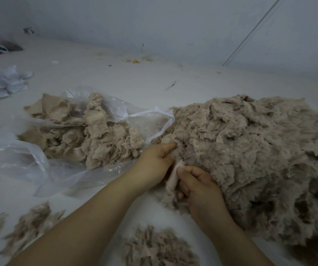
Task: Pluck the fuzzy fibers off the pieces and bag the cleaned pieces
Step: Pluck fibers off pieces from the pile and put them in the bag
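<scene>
Beige plush fabric fills most of the white table [183,79]. The right hand [198,187] pinches one fuzzy piece [173,175] between thumb and curled fingers, its pale backing turned up, probably so the furry edge can be stripped. The left hand [154,162] meets it from the other side, its fingers curled at the top edge of the same piece; whether they actually nip fibres is hidden by the hand itself.

Right of and beyond the grip rises one big heap of untreated pieces [250,150], close enough to draw from without reaching. Left of the grip lies one clear plastic bag [39,162], mouth gaping toward the hands, with cleaned pieces [89,137] already inside, too many and too tangled to count. Nearer the person than the grip lie roughly three loose drifts of plucked fluff [160,248], apparently dropped wherever the hands finish.
</scene>
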The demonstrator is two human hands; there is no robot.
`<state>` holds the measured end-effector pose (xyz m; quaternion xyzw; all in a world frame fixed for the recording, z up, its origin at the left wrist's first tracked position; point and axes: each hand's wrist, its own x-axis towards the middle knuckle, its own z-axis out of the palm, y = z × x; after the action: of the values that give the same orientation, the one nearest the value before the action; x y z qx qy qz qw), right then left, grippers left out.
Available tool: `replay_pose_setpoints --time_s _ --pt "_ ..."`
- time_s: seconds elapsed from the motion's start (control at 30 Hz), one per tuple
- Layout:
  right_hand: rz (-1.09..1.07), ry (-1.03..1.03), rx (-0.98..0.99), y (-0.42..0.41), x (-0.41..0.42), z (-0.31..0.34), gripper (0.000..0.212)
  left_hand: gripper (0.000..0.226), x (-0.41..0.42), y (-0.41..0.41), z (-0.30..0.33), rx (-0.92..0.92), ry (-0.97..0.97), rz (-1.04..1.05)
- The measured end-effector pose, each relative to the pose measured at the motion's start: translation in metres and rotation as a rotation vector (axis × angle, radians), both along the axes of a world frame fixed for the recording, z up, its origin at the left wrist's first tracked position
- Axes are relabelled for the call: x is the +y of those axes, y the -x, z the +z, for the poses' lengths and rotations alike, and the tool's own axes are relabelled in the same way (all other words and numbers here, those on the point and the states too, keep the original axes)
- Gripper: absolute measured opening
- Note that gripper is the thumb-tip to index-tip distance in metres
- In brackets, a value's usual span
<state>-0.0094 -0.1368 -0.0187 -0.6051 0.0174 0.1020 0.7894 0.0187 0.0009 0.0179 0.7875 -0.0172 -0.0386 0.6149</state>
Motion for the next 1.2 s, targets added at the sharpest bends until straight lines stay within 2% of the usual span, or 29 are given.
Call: replay_pose_setpoints --time_s 0.17,0.27,0.4,0.5,0.6,0.63,0.67,0.73,0.87,1.03,1.13,1.2 --pt "-0.018 -0.093 0.047 0.003 -0.002 0.004 0.036 0.045 0.002 -0.017 -0.002 0.032 0.104 0.065" --pt "-0.028 -0.128 0.073 0.005 -0.003 0.007 0.045 0.041 0.008 -0.019 -0.006 0.022 0.106 0.050" --pt "-0.019 -0.141 0.091 0.006 -0.004 0.011 0.041 0.036 0.008 -0.012 -0.009 -0.008 0.146 0.060" --pt "-0.018 -0.163 0.109 0.005 -0.005 0.010 0.041 0.037 0.007 0.000 -0.012 -0.214 -0.088 0.228" --pt "-0.008 -0.164 0.106 0.004 -0.005 0.008 0.041 0.060 0.009 0.016 -0.013 -0.315 -0.104 0.063" --pt "-0.003 -0.151 0.093 0.004 -0.006 0.006 0.042 0.060 0.009 0.019 -0.013 -0.318 -0.163 -0.027" --pt "0.003 -0.138 0.081 0.004 -0.006 0.006 0.043 0.050 0.008 0.022 -0.014 -0.319 -0.243 -0.102" --pt "0.015 -0.142 0.067 0.004 -0.006 0.005 0.045 0.019 0.005 0.019 -0.016 -0.320 -0.370 -0.090" --pt "0.003 -0.204 0.053 0.006 -0.005 0.007 0.050 0.015 0.007 0.002 -0.017 -0.370 -0.545 0.074" --pt "0.002 -0.210 0.052 0.006 -0.005 0.009 0.048 0.031 0.007 0.009 -0.009 -0.306 -0.384 0.128" --pt "0.026 -0.224 0.059 0.005 -0.006 0.007 0.039 0.019 0.004 0.028 -0.003 -0.208 -0.085 0.043" --pt "0.032 -0.227 0.056 0.005 -0.007 0.006 0.034 0.018 0.003 0.039 0.000 -0.101 0.124 -0.126"
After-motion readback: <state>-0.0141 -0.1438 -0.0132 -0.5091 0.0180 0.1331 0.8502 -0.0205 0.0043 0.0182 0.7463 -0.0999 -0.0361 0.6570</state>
